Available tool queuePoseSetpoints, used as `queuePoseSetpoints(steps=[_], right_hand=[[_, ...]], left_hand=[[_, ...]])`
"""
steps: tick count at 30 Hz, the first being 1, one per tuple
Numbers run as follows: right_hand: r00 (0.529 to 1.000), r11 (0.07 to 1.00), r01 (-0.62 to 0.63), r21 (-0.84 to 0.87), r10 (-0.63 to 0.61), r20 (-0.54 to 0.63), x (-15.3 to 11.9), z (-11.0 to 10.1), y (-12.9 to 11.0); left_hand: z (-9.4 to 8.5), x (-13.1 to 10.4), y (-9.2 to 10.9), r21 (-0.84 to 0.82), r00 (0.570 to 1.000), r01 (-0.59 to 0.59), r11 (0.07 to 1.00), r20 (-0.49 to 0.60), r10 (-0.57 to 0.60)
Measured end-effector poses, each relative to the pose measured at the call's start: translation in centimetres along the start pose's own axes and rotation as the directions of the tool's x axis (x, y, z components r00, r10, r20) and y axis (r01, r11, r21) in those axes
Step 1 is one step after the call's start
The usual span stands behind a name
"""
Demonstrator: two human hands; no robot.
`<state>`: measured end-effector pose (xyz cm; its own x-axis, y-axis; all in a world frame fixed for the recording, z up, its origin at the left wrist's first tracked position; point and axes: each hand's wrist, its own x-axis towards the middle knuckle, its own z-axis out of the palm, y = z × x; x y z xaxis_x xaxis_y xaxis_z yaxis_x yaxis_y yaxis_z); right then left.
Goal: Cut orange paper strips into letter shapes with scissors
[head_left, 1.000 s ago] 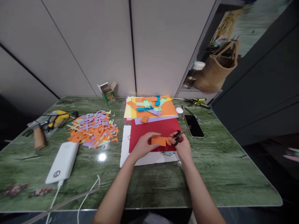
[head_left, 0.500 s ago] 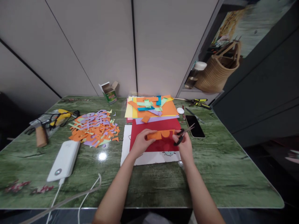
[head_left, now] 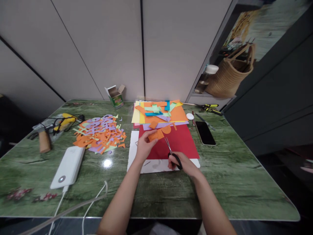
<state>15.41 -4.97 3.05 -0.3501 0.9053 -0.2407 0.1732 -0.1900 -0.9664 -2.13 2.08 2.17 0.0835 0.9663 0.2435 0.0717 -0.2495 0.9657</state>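
Observation:
Over the red sheet [head_left: 181,140], my left hand [head_left: 144,145] pinches an orange paper strip [head_left: 157,135] with a partly cut, curved right end. My right hand [head_left: 179,161] holds black-handled scissors [head_left: 176,159], their blades slightly parted and pointing up and left, just below the strip. The blades do not touch the paper. Under the red sheet lies a white sheet [head_left: 162,165] with drawn lines. Folded coloured strips [head_left: 156,109] rest on a stack of coloured paper behind, with a small orange piece [head_left: 153,124] in front of them.
Paper scraps [head_left: 100,133] are heaped at left, beside a white power bank [head_left: 68,167] with a cable and a wooden-handled tool [head_left: 44,141]. A phone [head_left: 205,133], pliers [head_left: 211,109] and a white oval [head_left: 189,116] lie at right. An open box [head_left: 116,98] stands behind.
My right hand has let go of the strip's right end, moved left and down, and turned the scissors up toward the paper. My left hand has tilted the strip and shifted it slightly up.

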Motion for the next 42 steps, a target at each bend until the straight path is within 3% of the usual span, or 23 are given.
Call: queuePoseSetpoints(steps=[6, 16, 42], right_hand=[[1.0, 1.0, -0.015, 0.01, 0.015, 0.005, 0.2, 0.1, 0.2], [1.0, 1.0, 0.002, -0.009, -0.002, -0.001, 0.3, 0.1, 0.6], [1.0, 1.0, -0.022, 0.005, 0.022, 0.003, 0.2, 0.1, 0.7]], left_hand=[[0.3, -0.4, 0.8, 0.113, 0.998, -0.018, 0.993, 0.059, 0.012], [0.6, -0.7, 1.5, 0.13, 0.99, -0.048, 0.99, 0.138, 0.03], [0.7, -0.9, 1.7, 0.124, 0.988, -0.017, 0.992, 0.158, -0.002]])
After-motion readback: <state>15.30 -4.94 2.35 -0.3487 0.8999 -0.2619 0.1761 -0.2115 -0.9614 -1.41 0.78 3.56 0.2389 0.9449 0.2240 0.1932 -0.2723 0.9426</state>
